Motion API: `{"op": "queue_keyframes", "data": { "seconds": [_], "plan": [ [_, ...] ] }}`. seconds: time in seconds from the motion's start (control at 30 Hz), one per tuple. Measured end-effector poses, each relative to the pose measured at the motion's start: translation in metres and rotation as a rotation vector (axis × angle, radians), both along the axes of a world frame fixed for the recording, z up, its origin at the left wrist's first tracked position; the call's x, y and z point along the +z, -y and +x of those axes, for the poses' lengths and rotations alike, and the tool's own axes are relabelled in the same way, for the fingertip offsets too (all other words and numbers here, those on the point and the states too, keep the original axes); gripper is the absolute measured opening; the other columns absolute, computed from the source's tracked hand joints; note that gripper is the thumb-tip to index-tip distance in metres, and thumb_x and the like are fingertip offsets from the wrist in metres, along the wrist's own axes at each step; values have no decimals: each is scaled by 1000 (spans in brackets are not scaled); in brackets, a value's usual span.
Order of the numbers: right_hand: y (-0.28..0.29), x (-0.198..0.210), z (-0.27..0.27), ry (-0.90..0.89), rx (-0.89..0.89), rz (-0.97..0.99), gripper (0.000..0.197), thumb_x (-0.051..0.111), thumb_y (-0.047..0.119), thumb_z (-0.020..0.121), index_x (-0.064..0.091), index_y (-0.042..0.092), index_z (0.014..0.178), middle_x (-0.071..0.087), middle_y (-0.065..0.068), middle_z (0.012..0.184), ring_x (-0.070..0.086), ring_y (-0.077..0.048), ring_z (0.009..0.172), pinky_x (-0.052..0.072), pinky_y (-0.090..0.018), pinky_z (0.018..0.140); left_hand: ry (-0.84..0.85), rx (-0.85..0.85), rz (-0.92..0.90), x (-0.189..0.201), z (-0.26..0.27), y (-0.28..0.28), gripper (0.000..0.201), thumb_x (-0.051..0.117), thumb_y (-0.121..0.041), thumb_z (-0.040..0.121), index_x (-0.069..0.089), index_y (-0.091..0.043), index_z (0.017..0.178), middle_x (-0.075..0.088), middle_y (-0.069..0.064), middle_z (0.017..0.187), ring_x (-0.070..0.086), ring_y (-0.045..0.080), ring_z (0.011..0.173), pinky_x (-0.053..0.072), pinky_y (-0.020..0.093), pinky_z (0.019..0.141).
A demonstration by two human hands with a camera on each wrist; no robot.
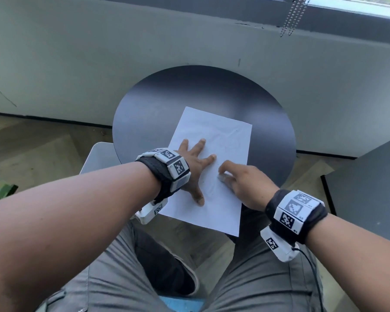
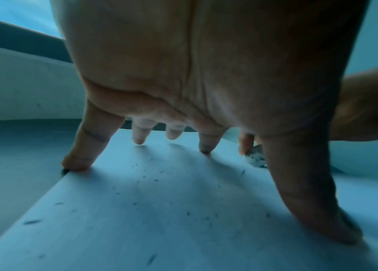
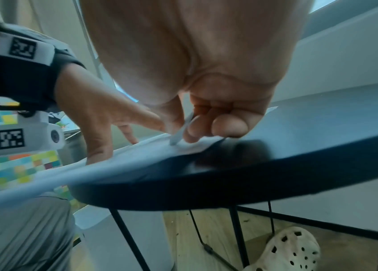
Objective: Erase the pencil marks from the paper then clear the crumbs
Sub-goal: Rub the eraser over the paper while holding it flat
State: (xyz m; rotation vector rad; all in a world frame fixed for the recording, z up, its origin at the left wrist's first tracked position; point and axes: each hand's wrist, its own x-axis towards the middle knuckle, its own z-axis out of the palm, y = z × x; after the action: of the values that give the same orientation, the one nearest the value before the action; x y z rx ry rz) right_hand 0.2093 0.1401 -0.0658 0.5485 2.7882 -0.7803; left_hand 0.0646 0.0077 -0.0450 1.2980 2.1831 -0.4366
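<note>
Eraser [image 1: 223,178] mostly hidden under blurred right-hand fingers [image 1: 229,168]; pencil marks faint.

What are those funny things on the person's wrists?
Both arms are bare, with no sleeves. Each wrist wears a black fabric band, the left wristband and right wristband, carrying white blocks printed with black-and-white square codes. A white camera box hangs below each, and a thin black cable trails from the right one.

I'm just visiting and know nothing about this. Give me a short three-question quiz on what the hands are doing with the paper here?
1. True or false: the left hand lies spread on the paper.
2. The right hand pinches: A) a pencil B) an eraser C) a cloth.
3. What are the dark specks on the sheet?

Key: 1 true; 2 B; 3 eraser crumbs, not yet cleared.
</note>
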Motion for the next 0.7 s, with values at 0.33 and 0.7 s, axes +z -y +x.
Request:
{"op": "queue_keyframes", "data": {
  "seconds": [0.33, 0.7],
  "plan": [
    [-16, 5, -6, 45, -110, 38, 12, 41, 43, 100, 47, 34, 107, 61, -5, 95, 57, -27, 84, 51, -42, 79, -27, 31, 74, -7, 11, 3, 131, 48, -99, 56, -7, -36, 157, -21, -4, 165, -17, 33, 151, 16, 75, 108],
    [-16, 11, -3, 49, -75, 72, 15, 43, 43, 100, 50, 33, 108, 62, -1, 101, 58, -26, 91, 49, -41, 84, -53, 2, 69, -15, 5, 6, 134, 62, -95, 49, -17, -53, 149, -25, 9, 162, -15, 42, 149, 14, 74, 110]
  ]
}}
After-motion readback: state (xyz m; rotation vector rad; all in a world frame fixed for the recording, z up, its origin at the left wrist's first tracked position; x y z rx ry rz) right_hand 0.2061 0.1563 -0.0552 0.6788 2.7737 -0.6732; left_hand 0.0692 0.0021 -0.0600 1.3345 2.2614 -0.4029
